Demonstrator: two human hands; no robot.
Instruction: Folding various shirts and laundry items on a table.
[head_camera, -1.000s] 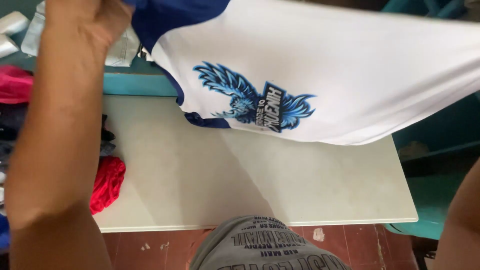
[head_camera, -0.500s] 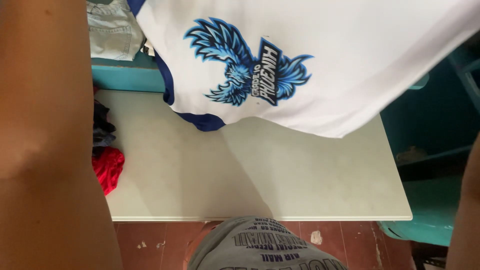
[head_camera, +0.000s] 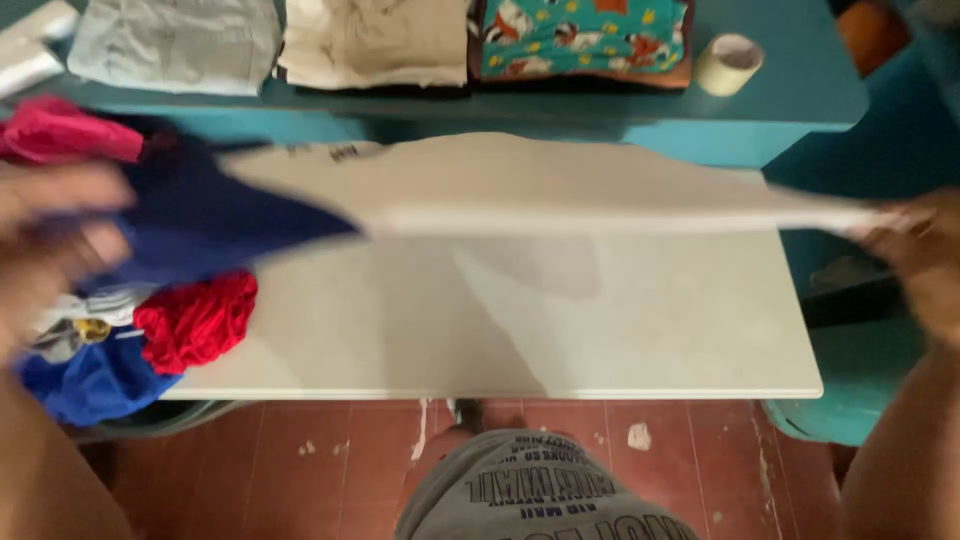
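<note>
White and navy-blue jersey fabric (head_camera: 520, 185) is held stretched flat and nearly edge-on above the pale rectangular tabletop (head_camera: 560, 330), not touching it. A second ago the same shirt was held up facing the camera, with a blue winged print in view; that print is now hidden, so the garment has been swung down towards the horizontal. From this a judgement can be made that the shirt is being brought level with the table. The navy end is gripped by the blurred left hand (head_camera: 50, 235), fingers closed on the cloth. The white hem is pinched by the right hand (head_camera: 920, 260). A heap of red and blue clothes (head_camera: 150, 335) lies at the table's left edge. Beyond, 3 folded garments (head_camera: 370, 40) and 1 roll of tape (head_camera: 730, 62) sit on the teal shelf (head_camera: 800, 95).
</note>
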